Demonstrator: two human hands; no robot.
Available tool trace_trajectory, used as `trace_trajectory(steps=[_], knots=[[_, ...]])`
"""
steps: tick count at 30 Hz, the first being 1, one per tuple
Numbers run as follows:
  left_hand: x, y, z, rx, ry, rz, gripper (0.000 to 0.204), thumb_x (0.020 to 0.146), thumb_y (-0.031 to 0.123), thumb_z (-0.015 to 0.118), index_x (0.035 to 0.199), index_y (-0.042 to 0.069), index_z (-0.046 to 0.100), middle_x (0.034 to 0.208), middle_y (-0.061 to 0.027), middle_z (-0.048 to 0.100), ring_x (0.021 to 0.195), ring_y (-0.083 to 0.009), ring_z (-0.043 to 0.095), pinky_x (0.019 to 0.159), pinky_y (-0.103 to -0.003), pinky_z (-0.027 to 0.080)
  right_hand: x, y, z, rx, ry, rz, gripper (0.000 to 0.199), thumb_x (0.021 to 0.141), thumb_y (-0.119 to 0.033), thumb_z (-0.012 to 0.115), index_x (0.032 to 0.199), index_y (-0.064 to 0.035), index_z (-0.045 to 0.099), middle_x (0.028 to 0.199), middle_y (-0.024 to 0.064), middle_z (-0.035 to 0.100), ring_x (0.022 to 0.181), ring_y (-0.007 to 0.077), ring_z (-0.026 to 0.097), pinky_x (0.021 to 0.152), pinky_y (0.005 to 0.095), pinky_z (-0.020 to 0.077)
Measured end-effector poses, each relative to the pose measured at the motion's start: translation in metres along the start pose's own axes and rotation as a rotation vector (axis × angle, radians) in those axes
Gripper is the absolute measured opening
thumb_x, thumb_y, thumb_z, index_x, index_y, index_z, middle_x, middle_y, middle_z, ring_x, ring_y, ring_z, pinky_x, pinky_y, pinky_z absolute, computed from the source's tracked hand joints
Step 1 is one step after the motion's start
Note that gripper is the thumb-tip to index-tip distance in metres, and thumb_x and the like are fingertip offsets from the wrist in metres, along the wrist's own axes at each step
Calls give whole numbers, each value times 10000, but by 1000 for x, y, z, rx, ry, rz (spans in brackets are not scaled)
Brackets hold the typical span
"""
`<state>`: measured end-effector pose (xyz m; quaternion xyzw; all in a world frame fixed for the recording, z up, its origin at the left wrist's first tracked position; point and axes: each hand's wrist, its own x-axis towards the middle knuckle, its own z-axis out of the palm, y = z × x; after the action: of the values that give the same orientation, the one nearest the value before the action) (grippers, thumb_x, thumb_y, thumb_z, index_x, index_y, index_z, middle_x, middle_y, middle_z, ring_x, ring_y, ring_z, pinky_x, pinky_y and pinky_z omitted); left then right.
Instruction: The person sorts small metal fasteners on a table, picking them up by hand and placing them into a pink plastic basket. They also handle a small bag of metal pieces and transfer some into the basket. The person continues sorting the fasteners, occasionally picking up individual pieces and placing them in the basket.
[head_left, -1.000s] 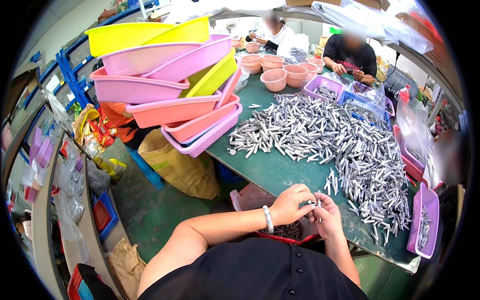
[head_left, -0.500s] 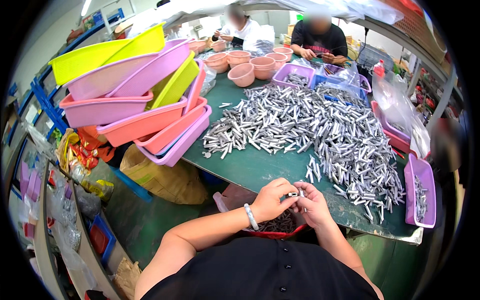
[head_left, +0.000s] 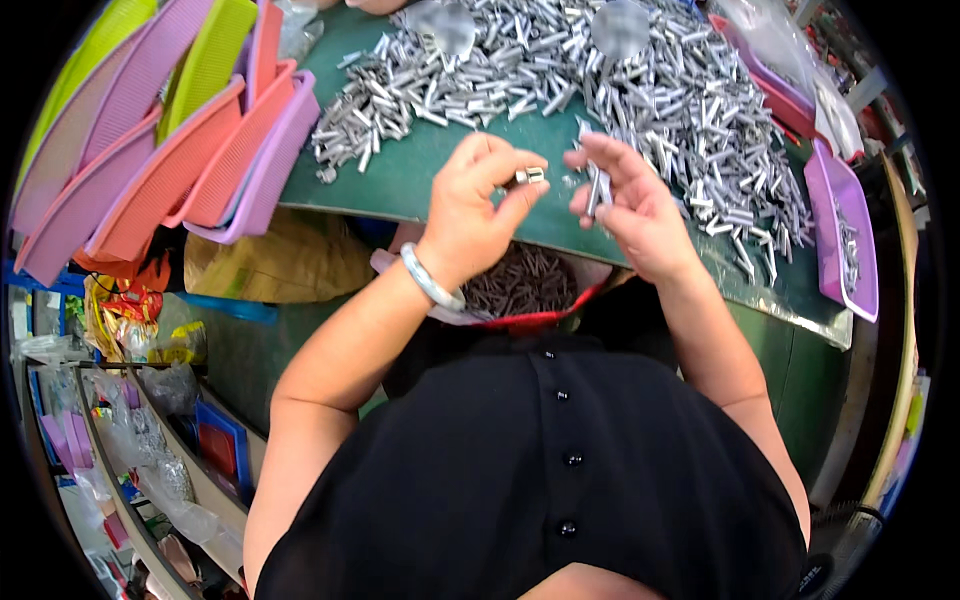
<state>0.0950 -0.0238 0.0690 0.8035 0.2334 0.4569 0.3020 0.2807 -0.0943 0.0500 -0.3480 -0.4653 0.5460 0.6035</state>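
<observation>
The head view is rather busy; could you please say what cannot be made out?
In the head view:
Small metal piece: one end hidden by the left hand.
Metal tubes: pile cut off by the upper edge, parts covered by two blurred patches.
Stacked baskets: cut off by the upper edge.
Red-rimmed bin: partly hidden by the left forearm.

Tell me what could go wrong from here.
The small metal piece sits at the fingertips of the left hand; if it slips, it might fall and be lost among the dark pieces in the tub below.
The right hand has its silvery piece in a loose-looking hold, so that could drop too.
Some parts of the grey pile lie near the table's front edge, where a forearm might knock them off.
</observation>
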Motion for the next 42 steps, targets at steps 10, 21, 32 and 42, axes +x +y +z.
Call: trace_trajectory(steps=[10, 21, 32, 42], knots=[[3, 2, -8, 72, 71, 201, 264, 662, 28, 745, 915, 73, 683, 976, -72, 528, 898, -185, 514, 767, -275, 423, -3, -2, 11, -197, -74, -142, 609, 776, 92, 399, 1353, -82, 316, 1258, 88, 460, 883, 127, 530, 787, 274, 428], [-3, 5, -15, 245, 58, 253, 269, 639, 28, 748, 893, 86, 685, 995, -88, 534, 918, -213, 520, 779, -308, 426, -4, 0, 20, -215, -67, -226, 752, 734, 175, 360, 1408, -110, 186, 1323, 140, 372, 996, 194, 553, 830, 292, 435], [-8, 20, -21, 490, -86, 283, 207, 642, 108, 701, 840, 94, 644, 919, -55, 563, 895, -236, 535, 830, -358, 356, -4, 6, 19, -197, -77, -234, 752, 745, 187, 355, 1410, -118, 179, 1326, 153, 356, 1075, 247, 551, 846, 279, 435], [-22, 5, 4, 147, -51, 96, 292, 650, 122, 717, 921, 75, 618, 858, -71, 557, 837, -250, 531, 750, -343, 405, -2, 16, 25, -347, -133, -431, 841, 716, 220, 355, 1430, -127, 76, 1435, 207, 202, 1203, 279, 463, 945, 354, 411]])
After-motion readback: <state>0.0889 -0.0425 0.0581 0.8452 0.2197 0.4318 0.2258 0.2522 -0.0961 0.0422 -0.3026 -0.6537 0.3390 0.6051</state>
